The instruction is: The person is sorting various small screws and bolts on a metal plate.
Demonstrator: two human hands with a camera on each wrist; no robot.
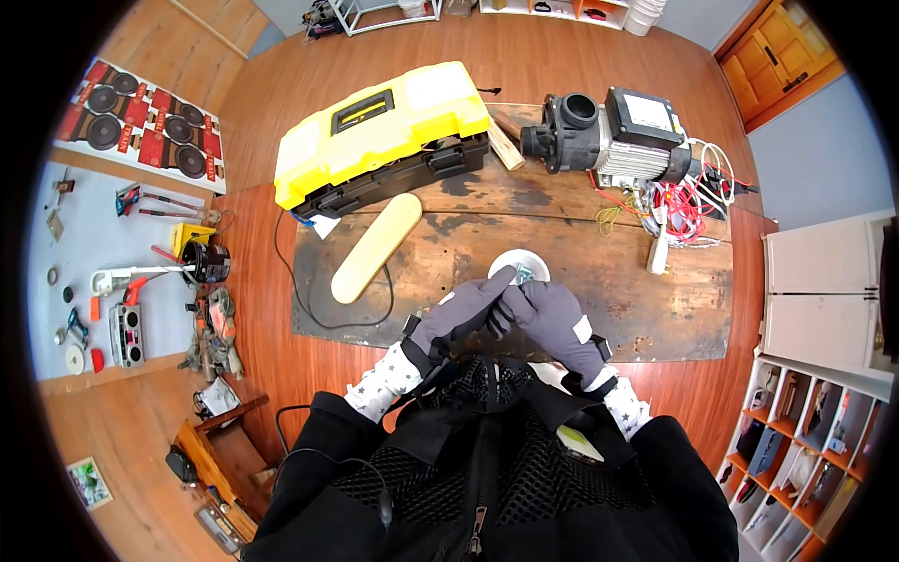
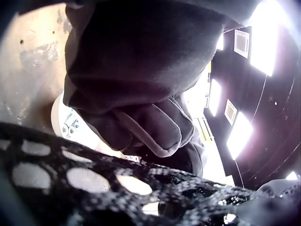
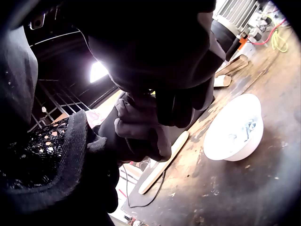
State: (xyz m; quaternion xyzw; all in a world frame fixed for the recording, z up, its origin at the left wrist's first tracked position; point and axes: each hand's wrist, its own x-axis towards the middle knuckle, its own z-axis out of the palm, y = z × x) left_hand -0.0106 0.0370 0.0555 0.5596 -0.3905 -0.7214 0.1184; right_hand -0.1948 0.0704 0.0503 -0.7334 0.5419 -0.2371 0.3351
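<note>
Both hands wear grey gloves and meet just in front of the black jacket, at the table's near edge. The left hand [image 1: 457, 317] reaches in from the left with its fingers against the right hand [image 1: 551, 320]. In the right wrist view the fingers of both hands are bent close together; whether anything small lies between them cannot be made out. Beyond the fingertips stands a white bowl [image 1: 532, 258] [image 3: 217, 141] with small metal pieces [image 1: 523, 273] [image 3: 244, 132] in it.
A yellow and black toolbox [image 1: 393, 117] stands at the table's back left, a rounded wooden board [image 1: 376, 248] before it. At the back right sit a pump with motor [image 1: 637, 140] and tangled cables [image 1: 688, 201]. Wood pieces [image 1: 506, 148] lie between.
</note>
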